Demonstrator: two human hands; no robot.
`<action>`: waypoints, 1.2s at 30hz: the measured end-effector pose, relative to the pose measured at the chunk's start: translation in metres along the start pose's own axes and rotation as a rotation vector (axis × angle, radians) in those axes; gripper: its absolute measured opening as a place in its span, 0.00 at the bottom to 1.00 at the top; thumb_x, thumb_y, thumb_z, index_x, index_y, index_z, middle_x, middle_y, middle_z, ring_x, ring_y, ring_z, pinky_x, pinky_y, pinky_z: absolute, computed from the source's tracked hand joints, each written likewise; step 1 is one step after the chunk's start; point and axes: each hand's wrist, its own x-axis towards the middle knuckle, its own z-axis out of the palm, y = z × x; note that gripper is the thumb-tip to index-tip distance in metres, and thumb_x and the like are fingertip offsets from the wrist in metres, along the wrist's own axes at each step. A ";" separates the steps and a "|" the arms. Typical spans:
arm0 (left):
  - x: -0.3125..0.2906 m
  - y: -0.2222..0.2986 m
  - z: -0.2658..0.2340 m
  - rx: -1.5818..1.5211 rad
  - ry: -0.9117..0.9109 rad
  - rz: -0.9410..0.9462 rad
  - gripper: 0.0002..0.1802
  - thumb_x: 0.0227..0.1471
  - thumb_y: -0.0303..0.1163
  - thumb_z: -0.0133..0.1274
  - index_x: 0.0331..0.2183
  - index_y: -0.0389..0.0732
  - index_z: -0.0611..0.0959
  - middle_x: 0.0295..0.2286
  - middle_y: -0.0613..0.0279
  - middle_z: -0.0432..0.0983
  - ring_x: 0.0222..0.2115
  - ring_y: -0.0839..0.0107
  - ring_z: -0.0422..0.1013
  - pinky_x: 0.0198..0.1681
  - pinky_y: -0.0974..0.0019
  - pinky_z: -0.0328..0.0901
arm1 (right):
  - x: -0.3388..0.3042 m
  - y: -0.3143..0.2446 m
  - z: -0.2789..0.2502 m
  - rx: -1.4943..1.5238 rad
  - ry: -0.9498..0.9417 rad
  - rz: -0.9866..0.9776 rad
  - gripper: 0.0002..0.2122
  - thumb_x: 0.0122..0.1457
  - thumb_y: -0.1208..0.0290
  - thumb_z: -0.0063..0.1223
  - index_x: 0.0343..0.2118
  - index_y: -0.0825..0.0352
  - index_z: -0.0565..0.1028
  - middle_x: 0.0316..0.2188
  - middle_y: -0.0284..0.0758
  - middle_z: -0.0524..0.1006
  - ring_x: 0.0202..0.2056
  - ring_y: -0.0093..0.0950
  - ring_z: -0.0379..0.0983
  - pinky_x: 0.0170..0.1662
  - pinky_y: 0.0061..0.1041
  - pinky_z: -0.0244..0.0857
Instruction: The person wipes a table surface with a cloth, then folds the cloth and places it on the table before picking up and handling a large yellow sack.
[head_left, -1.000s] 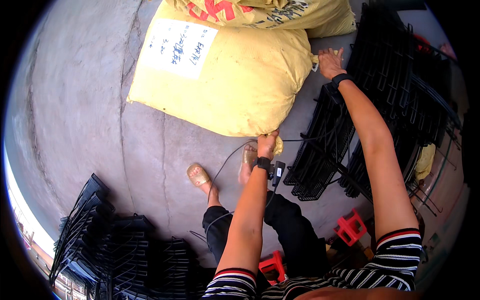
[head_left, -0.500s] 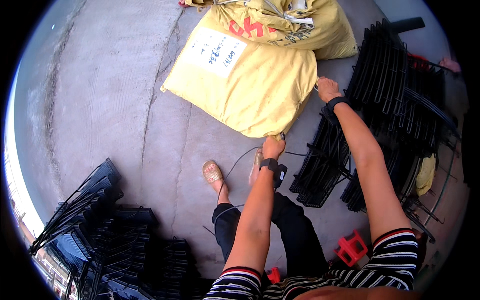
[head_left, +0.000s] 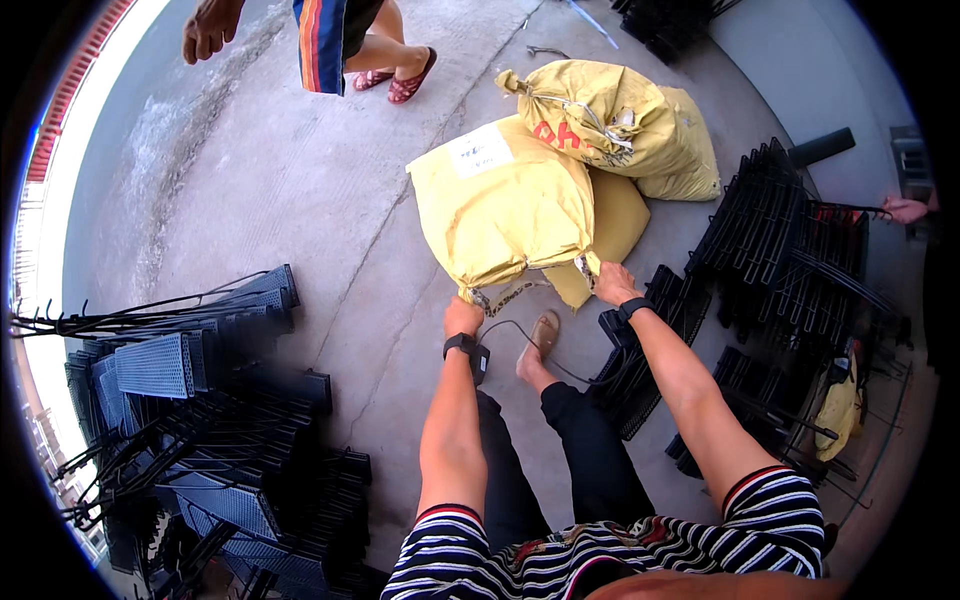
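Both my arms reach forward to a full yellow woven sack [head_left: 510, 210] with a white paper label on its far side. My left hand [head_left: 463, 317] is closed round its near left corner, and my right hand [head_left: 615, 283] grips its near right corner. Between the two corners, a dark patterned strip shows along the sack's near edge. A second yellow sack [head_left: 622, 222] lies partly under the first, mostly hidden. Behind them, a third yellow sack [head_left: 590, 110], tied at its neck with cord, leans across the others.
Stacked black metal mesh racks [head_left: 240, 420] stand at my left, and more black wire racks [head_left: 770, 230] at my right. A thin dark cable [head_left: 545, 355] runs by my feet. At the far left another person [head_left: 375, 50] in sandals stands on the concrete floor [head_left: 270, 200].
The gripped sack has shifted and turned leftward with my hands, baring the sack beneath it. Another person's legs and hand have come into view at the top.
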 end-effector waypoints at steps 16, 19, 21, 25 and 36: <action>-0.193 -0.113 -0.048 -0.195 -0.118 -0.417 0.16 0.36 0.35 0.47 0.28 0.37 0.81 0.31 0.47 0.75 0.36 0.54 0.71 0.38 0.60 0.65 | -0.133 -0.082 -0.024 -0.501 -0.277 -0.363 0.16 0.43 0.72 0.47 0.37 0.69 0.74 0.40 0.48 0.72 0.43 0.42 0.68 0.45 0.35 0.63; -0.224 -0.151 -0.033 -0.207 -0.034 -0.421 0.17 0.39 0.36 0.49 0.33 0.37 0.80 0.35 0.49 0.74 0.38 0.56 0.70 0.40 0.60 0.64 | -0.148 -0.080 0.021 -0.622 -0.293 -0.469 0.16 0.44 0.72 0.46 0.37 0.70 0.73 0.40 0.48 0.72 0.43 0.42 0.68 0.45 0.35 0.63; -0.232 -0.160 -0.040 -0.271 -0.113 -0.476 0.17 0.40 0.36 0.49 0.33 0.37 0.80 0.35 0.50 0.74 0.38 0.56 0.70 0.40 0.60 0.65 | -0.160 -0.074 0.039 -0.627 -0.354 -0.423 0.15 0.43 0.72 0.47 0.36 0.71 0.73 0.39 0.48 0.72 0.43 0.42 0.69 0.45 0.35 0.63; -0.248 -0.179 -0.038 -0.279 -0.048 -0.495 0.19 0.39 0.35 0.51 0.36 0.38 0.78 0.36 0.51 0.73 0.39 0.57 0.70 0.41 0.60 0.65 | -0.205 -0.068 0.068 -0.675 -0.276 -0.426 0.13 0.44 0.71 0.48 0.34 0.70 0.74 0.37 0.48 0.73 0.42 0.41 0.69 0.45 0.35 0.64; -0.287 -0.252 -0.056 -0.380 0.047 -0.377 0.16 0.42 0.31 0.44 0.34 0.37 0.80 0.38 0.51 0.73 0.40 0.60 0.69 0.42 0.62 0.65 | -0.260 -0.059 0.132 -0.710 -0.199 -0.527 0.13 0.44 0.73 0.44 0.32 0.73 0.74 0.34 0.53 0.72 0.39 0.46 0.69 0.43 0.37 0.64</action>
